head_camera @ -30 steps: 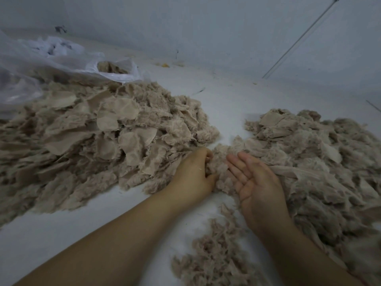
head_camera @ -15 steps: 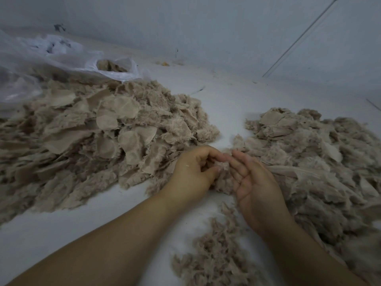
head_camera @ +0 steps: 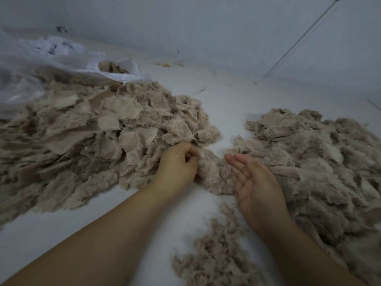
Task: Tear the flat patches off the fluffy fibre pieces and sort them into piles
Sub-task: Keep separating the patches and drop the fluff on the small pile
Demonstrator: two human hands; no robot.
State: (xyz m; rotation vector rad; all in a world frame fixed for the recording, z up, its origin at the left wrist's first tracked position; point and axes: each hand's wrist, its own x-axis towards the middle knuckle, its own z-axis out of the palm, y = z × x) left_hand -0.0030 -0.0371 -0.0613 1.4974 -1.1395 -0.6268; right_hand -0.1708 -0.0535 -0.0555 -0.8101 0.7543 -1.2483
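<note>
left hand [head_camera: 177, 164] pinches a fluffy piece [head_camera: 212, 170] beside the big unsorted heap [head_camera: 82, 141], right hand [head_camera: 255, 182] lies flat and released, sorted pile [head_camera: 319, 162] right of it, most still left.

Pale grey wall [head_camera: 206, 27] meets a white floor [head_camera: 237, 96] in dim, flat light

No text, label, brand, number or sign can be read anywhere in the view.
</note>
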